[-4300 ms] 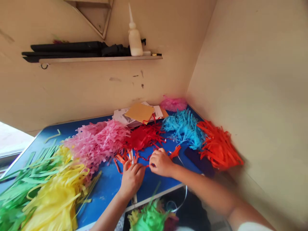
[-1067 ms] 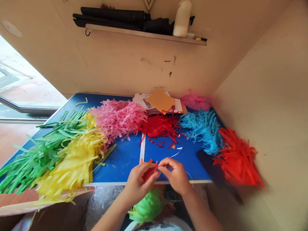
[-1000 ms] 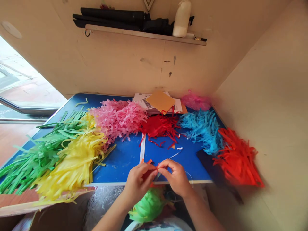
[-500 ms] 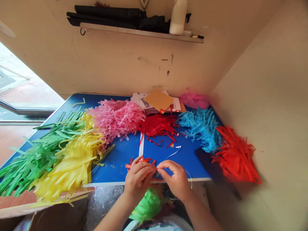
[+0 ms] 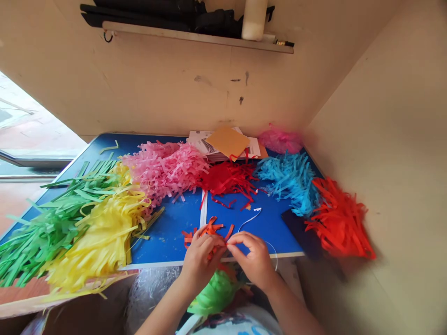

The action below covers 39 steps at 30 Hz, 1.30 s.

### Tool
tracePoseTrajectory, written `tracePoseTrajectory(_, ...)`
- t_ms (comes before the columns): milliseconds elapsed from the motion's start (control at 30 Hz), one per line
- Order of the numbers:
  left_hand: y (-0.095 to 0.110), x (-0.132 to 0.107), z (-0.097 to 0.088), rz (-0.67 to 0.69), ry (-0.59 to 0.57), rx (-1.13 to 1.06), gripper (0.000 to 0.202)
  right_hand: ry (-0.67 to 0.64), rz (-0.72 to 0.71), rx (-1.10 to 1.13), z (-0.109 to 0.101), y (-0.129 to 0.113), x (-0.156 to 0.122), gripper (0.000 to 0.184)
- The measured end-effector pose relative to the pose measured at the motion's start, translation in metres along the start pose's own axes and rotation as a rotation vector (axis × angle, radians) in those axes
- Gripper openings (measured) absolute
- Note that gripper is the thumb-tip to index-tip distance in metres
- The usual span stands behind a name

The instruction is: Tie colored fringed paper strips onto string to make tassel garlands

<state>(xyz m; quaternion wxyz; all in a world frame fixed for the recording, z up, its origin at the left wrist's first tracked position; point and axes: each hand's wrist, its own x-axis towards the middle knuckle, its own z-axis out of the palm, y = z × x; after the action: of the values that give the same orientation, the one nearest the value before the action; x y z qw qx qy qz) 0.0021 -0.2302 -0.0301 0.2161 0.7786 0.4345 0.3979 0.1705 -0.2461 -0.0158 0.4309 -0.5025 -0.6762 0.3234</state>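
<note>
Close together at the front edge of the blue table [image 5: 167, 242] are both my hands. My left hand [image 5: 202, 253] is closed around a bunch of orange-red paper strips [image 5: 213, 227], whose ends stick out beyond the fingers. With thumb and forefinger meeting, my right hand [image 5: 253, 258] pinches at the same spot beside the left fingertips. What lies inside that pinch is too small to make out. A thin white string [image 5: 249, 218] runs on the table behind the right hand and loops down past its outer side.
Fringed paper piles ring the table: green [image 5: 59, 223], yellow [image 5: 101, 232], pink [image 5: 167, 172], dark red [image 5: 226, 179], blue [image 5: 291, 181] and orange-red [image 5: 342, 218]. Behind lies an orange paper square [image 5: 227, 142]. Light-green paper [image 5: 214, 293] sits below the table edge. A shelf [image 5: 195, 37] hangs above.
The view has tilted slightly, so the scene sits a little higher and further left. More orange-red strips now show above my left hand. Both hands remain together.
</note>
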Motion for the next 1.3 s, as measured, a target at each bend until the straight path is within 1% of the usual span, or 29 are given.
tracePoseTrajectory(67,0.003,-0.001,-0.003,-0.032,-0.017,-0.006,0.010,-0.035,-0.016,-0.026,-0.005,0.006,0.001,0.008)
tracePoseTrajectory(133,0.006,-0.004,-0.009,-0.105,-0.035,-0.047,0.012,-0.044,0.023,-0.116,-0.018,0.022,0.007,0.010)
tracePoseTrajectory(167,0.007,-0.005,-0.012,-0.150,-0.034,-0.082,0.012,-0.012,0.084,-0.209,-0.027,0.032,0.012,0.015)
tracePoseTrajectory(233,0.008,-0.007,-0.016,-0.232,-0.028,-0.175,0.012,0.105,0.273,-0.459,-0.043,0.056,0.023,0.027)
tracePoseTrajectory(267,0.008,-0.006,-0.015,-0.267,-0.029,-0.235,0.013,0.162,0.366,-0.558,-0.049,0.067,0.029,0.029)
tracePoseTrajectory(300,0.007,-0.006,-0.013,-0.311,-0.030,-0.306,0.015,0.200,0.435,-0.604,-0.053,0.077,0.035,0.028)
tracePoseTrajectory(333,0.007,-0.004,-0.010,-0.374,-0.032,-0.391,0.018,0.214,0.475,-0.603,-0.054,0.085,0.040,0.026)
tracePoseTrajectory(400,0.006,-0.001,-0.003,-0.543,-0.022,-0.608,0.027,0.200,0.478,-0.506,-0.052,0.092,0.047,0.021)
tracePoseTrajectory(467,0.007,0.002,0.002,-0.711,0.024,-0.821,0.036,0.154,0.444,-0.410,-0.046,0.088,0.048,0.021)
tracePoseTrajectory(500,0.007,0.003,0.003,-0.780,0.044,-0.912,0.038,0.125,0.431,-0.351,-0.043,0.082,0.046,0.022)
tracePoseTrajectory(533,0.007,0.004,0.003,-0.841,0.062,-0.993,0.040,0.095,0.422,-0.244,-0.039,0.074,0.043,0.023)
tracePoseTrajectory(633,0.007,0.007,0.003,-1.021,0.110,-1.195,0.042,0.020,0.409,0.230,-0.025,0.044,0.028,0.024)
tracePoseTrajectory(667,0.007,0.008,0.003,-1.067,0.129,-1.247,0.042,0.007,0.406,0.350,-0.020,0.034,0.023,0.023)
tracePoseTrajectory(700,0.007,0.009,0.004,-1.099,0.154,-1.285,0.042,-0.001,0.405,0.411,-0.015,0.025,0.019,0.022)
tracePoseTrajectory(733,0.008,0.010,0.005,-1.118,0.177,-1.311,0.041,-0.005,0.405,0.407,-0.011,0.017,0.016,0.021)
tracePoseTrajectory(833,0.010,0.012,0.008,-1.139,0.212,-1.352,0.040,0.001,0.395,0.318,-0.001,0.005,0.013,0.017)
tracePoseTrajectory(967,0.010,0.009,0.011,-1.105,0.186,-1.358,0.038,0.043,0.336,0.214,0.005,0.004,0.016,0.014)
tracePoseTrajectory(1033,0.010,0.007,0.012,-1.064,0.177,-1.311,0.036,0.048,0.307,0.167,0.006,0.003,0.016,0.014)
tracePoseTrajectory(1100,0.010,0.004,0.012,-0.982,0.168,-1.164,0.032,0.015,0.274,0.135,0.006,0.003,0.015,0.013)
tracePoseTrajectory(1167,0.010,0.002,0.010,-0.828,0.153,-0.903,0.024,-0.047,0.246,0.156,0.004,0.003,0.012,0.007)
tracePoseTrajectory(1267,0.013,-0.002,0.007,-0.596,0.092,-0.492,0.014,-0.154,0.249,0.229,0.001,0.005,0.009,0.021)
tracePoseTrajectory(1300,0.014,-0.003,0.006,-0.548,0.070,-0.382,0.013,-0.195,0.259,0.241,0.001,0.005,0.009,0.019)
